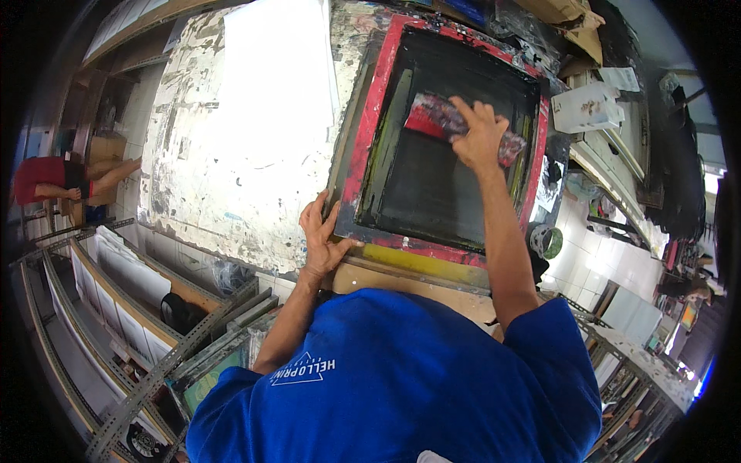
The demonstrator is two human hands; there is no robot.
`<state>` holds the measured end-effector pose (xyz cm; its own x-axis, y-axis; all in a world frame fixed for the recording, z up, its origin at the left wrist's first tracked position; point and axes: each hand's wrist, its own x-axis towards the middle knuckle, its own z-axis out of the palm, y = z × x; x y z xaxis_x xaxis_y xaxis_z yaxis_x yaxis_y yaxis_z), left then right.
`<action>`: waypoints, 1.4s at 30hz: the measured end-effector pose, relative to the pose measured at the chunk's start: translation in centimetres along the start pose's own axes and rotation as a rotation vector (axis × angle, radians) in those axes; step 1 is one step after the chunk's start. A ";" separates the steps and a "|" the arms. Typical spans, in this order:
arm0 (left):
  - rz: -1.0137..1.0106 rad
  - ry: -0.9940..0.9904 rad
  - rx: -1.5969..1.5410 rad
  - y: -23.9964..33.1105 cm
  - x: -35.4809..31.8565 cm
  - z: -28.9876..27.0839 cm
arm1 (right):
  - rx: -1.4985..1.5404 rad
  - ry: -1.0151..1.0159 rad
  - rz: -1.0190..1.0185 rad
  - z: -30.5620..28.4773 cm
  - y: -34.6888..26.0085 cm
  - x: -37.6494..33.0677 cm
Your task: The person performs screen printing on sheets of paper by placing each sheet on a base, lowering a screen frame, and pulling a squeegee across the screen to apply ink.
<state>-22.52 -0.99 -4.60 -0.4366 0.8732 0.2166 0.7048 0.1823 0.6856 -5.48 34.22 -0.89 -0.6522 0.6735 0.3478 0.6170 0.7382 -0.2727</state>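
A screen printing frame (373, 92) with red, ink-stained edges lies on the worktable, its dark mesh coated with black ink. Inside it, my right hand (480, 139) is closed over a long squeegee (432, 117), red and smeared with dark ink, which lies slanted across the upper part of the mesh. My left hand (318, 238) holds the frame's near left corner, thumb along the near edge and fingers spread up the left side. The squeegee's blade edge is hidden beneath it.
White sheets (278, 69) lie on the paint-spotted table (189, 154) left of the frame. Metal racks with boards (127, 285) stand at lower left. A person in a red top (42, 181) is at far left. A white box (587, 108) sits to the right.
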 end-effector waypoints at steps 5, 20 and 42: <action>-0.012 -0.007 -0.003 -0.2 -0.2 -0.1 | -0.074 0.021 -0.013 1.8 4.0 6.5; 0.035 -0.031 -0.045 -0.5 -0.4 -0.4 | -0.004 -0.064 -0.086 1.2 7.3 13.6; 0.012 0.430 -0.602 8.7 5.3 -3.6 | 0.034 -0.098 -0.063 -23.3 -15.0 -7.8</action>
<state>-20.69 3.61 5.04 -0.6984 0.5969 0.3948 0.3360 -0.2135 0.9173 0.60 17.10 21.36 -0.7304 0.6247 0.2760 0.5590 0.7790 -0.2840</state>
